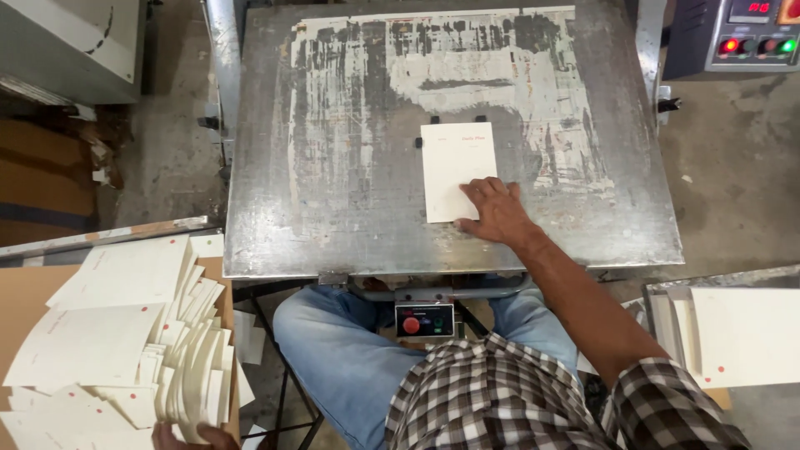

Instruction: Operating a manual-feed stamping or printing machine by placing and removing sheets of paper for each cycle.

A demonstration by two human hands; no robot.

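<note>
My right hand (497,210) rests flat on the lower right corner of a cream card (457,169) lying on a worn metal plate (333,192). The card sits against small black stops at its top and left edges. My left hand (193,437) shows only at the bottom edge, its fingers against the underside of a fanned pile of cream cards (125,342) at the lower left. Whether that hand grips a card is hidden.
A cardboard surface (25,292) carries the fanned cards. Another stack of cream sheets (742,333) lies at the right. A small box with a red button (424,320) hangs under the plate's front edge. A control panel with red and green lights (754,37) stands top right.
</note>
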